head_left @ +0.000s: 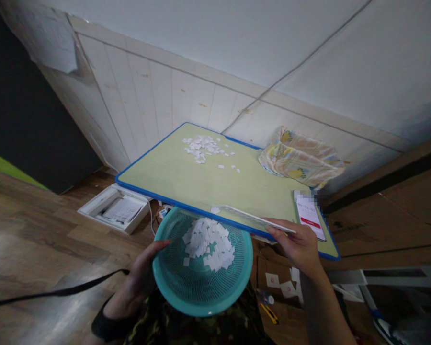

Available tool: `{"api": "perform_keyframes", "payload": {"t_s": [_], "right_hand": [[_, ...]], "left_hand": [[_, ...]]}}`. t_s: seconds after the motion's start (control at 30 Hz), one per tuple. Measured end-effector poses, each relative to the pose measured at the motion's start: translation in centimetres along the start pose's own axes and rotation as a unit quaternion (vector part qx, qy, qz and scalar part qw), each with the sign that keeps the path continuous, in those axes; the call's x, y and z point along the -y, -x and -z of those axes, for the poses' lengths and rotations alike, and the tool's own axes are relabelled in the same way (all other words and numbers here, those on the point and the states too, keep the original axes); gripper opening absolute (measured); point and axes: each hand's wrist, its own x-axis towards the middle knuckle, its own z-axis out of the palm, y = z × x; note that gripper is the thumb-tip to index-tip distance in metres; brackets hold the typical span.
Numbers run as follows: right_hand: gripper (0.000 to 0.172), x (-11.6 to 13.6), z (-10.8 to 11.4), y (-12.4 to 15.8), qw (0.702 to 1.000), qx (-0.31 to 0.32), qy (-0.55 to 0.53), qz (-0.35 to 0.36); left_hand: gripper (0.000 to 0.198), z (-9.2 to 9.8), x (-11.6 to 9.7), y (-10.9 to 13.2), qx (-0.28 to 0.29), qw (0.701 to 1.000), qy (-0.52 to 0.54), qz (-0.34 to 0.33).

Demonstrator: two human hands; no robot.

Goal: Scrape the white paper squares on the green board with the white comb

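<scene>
My left hand grips the left rim of a teal mesh basket, held just below the table's near edge. A heap of small white paper pieces lies in the basket. My right hand holds a thin clear ruler-like strip flat along the near edge of the pale green table with a blue rim. More white paper pieces lie scattered at the table's far side.
A phone lies on the table's right end, beside a patterned cloth bundle against the wall. On the wooden floor are a white open box, a black strap, cardboard, and a yellow cutter.
</scene>
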Motion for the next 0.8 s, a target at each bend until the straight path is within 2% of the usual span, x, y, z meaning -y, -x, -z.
{"api": "perform_keyframes", "payload": {"t_s": [0.23,0.43,0.57,0.63,0.8], "right_hand": [[0.015,1.0,0.2,0.5,1.0,-0.007,0.0,-0.015],[0.013,-0.3,0.6,0.4,0.999,-0.027,0.004,-0.034],[0.017,-2.6,0.6,-3.1,0.984,-0.167,0.035,-0.041],[0.022,-4.2,0.4,-5.8,0.978,-0.205,0.021,-0.037],[0.027,-7.9,0.2,-11.6,0.986,-0.155,0.042,-0.045]], "left_hand": [[0.016,-0.2,-0.2,0.1,0.013,1.0,-0.013,0.008],[0.014,-0.2,-0.2,0.1,0.024,1.0,-0.01,0.012],[0.013,-0.5,-0.3,0.1,0.01,1.0,-0.008,0.014],[0.013,-0.6,-0.2,0.0,0.008,1.0,-0.003,0.023],[0.012,-0.5,-0.1,-0.1,-0.004,1.0,-0.002,0.029]]}}
